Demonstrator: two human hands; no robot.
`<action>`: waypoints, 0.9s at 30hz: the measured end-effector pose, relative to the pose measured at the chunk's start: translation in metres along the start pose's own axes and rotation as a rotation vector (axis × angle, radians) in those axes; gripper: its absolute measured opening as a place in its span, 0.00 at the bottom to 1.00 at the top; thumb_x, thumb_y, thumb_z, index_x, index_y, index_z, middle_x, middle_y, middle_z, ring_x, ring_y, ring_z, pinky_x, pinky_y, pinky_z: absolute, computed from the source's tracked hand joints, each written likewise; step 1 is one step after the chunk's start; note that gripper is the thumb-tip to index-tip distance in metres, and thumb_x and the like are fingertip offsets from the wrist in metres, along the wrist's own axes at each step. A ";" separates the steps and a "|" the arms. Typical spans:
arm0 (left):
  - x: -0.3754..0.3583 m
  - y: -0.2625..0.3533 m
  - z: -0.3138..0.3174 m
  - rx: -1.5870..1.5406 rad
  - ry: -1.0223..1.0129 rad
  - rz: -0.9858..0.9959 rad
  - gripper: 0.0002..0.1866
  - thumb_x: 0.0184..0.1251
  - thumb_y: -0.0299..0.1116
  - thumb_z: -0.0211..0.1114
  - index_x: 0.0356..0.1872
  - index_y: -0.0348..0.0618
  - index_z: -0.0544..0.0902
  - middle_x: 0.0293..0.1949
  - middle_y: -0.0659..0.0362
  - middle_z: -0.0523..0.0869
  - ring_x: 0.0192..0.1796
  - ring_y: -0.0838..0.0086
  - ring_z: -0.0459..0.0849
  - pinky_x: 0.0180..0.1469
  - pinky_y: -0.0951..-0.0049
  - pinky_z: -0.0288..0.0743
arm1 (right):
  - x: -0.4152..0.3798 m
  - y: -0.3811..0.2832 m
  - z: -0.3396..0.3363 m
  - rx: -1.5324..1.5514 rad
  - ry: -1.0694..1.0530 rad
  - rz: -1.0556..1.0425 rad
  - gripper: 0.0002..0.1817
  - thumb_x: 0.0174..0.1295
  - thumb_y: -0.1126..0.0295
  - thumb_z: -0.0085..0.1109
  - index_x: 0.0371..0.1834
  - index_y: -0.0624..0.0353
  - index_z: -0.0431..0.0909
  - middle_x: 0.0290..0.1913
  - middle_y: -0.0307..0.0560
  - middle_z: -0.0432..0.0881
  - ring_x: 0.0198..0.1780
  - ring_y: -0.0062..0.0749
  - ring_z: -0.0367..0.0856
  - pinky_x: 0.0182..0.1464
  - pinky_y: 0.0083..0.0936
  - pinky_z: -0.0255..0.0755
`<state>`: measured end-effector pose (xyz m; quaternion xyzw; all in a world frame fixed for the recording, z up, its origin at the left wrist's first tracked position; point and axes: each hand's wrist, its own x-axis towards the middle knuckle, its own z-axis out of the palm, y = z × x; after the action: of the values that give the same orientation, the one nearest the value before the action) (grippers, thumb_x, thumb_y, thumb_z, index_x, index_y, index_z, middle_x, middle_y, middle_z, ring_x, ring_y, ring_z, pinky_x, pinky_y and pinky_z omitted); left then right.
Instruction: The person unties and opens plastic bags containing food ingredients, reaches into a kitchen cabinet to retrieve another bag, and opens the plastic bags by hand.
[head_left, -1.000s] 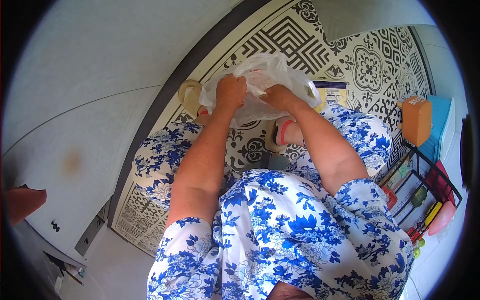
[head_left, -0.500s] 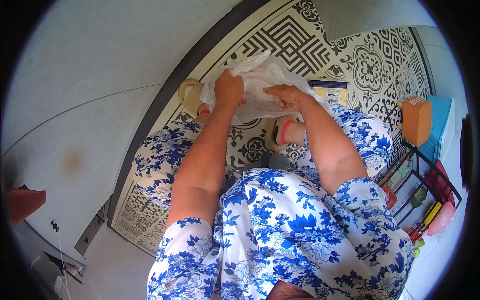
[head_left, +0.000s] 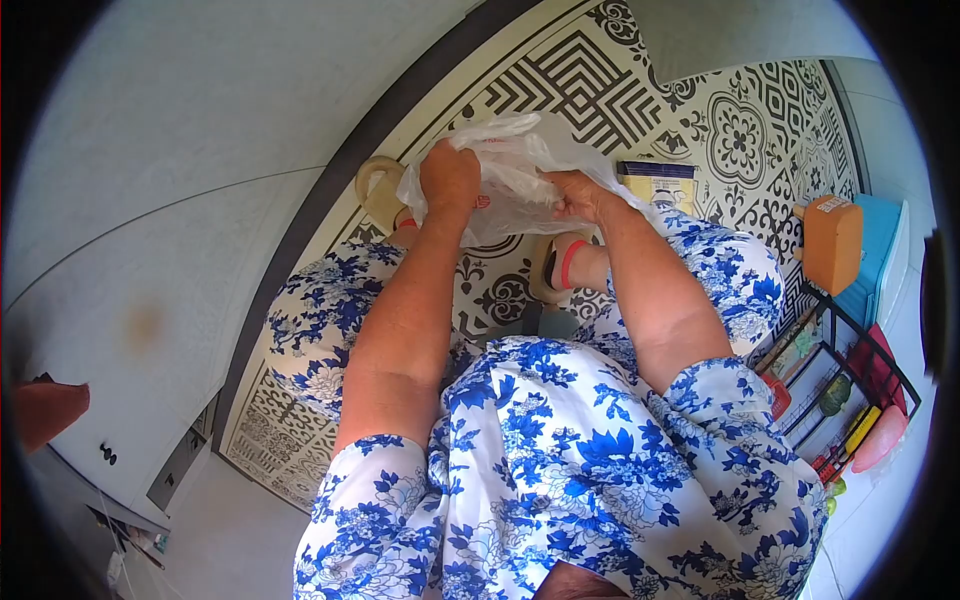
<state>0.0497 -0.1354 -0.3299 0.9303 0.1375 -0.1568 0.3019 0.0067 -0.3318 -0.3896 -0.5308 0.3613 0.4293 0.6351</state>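
Note:
A thin, see-through white plastic bag (head_left: 515,170) with small red print hangs crumpled between my two hands, above the patterned floor. My left hand (head_left: 450,177) is closed round the bag's left side. On the right side, my right hand (head_left: 580,195) pinches the plastic, its fingertips partly hidden by the folds. Below the bag are my feet in beige slippers (head_left: 380,198). Just right of the bag lies a yellow and dark blue packet (head_left: 658,183) on the floor.
At the right stand an orange-brown container (head_left: 832,243), a blue bin (head_left: 882,262) and a black wire rack (head_left: 868,342) holding several small items. A pale wall or door panel (head_left: 200,130) fills the left. Black-and-white patterned tiles (head_left: 740,140) cover the floor.
The bag's folds have shifted, and its top edge has sunk slightly and spread. My left hand has turned a little and moved slightly left; my right hand has moved slightly right.

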 end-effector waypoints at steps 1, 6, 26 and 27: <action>0.000 -0.001 0.001 0.001 -0.001 -0.002 0.16 0.54 0.33 0.53 0.39 0.30 0.80 0.38 0.39 0.82 0.44 0.47 0.81 0.50 0.57 0.73 | 0.000 0.000 0.002 -0.121 0.093 0.018 0.17 0.58 0.54 0.60 0.45 0.49 0.75 0.32 0.37 0.73 0.25 0.21 0.69 0.25 0.23 0.72; 0.001 0.000 0.004 -0.005 -0.054 0.058 0.17 0.52 0.34 0.57 0.40 0.33 0.81 0.36 0.40 0.83 0.43 0.48 0.81 0.49 0.60 0.72 | 0.001 0.002 -0.001 0.013 0.226 -0.051 0.17 0.60 0.52 0.55 0.46 0.50 0.75 0.34 0.37 0.75 0.23 0.23 0.69 0.24 0.24 0.73; -0.022 0.003 -0.013 -1.206 -0.228 -0.360 0.12 0.51 0.26 0.56 0.38 0.37 0.81 0.37 0.55 0.80 0.41 0.66 0.77 0.45 0.66 0.70 | -0.077 -0.064 -0.012 -0.958 0.332 -0.013 0.17 0.59 0.68 0.39 0.29 0.70 0.78 0.29 0.57 0.83 0.24 0.40 0.82 0.29 0.32 0.76; -0.024 0.002 -0.014 -1.269 -0.243 -0.365 0.12 0.51 0.26 0.56 0.37 0.37 0.80 0.37 0.55 0.80 0.41 0.66 0.77 0.46 0.65 0.70 | -0.080 -0.064 -0.012 -1.000 0.344 -0.017 0.18 0.58 0.70 0.39 0.25 0.70 0.78 0.25 0.57 0.83 0.24 0.40 0.82 0.29 0.32 0.76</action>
<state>0.0316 -0.1324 -0.3088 0.5102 0.3232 -0.1975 0.7722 0.0365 -0.3610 -0.2955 -0.8346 0.2071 0.4510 0.2393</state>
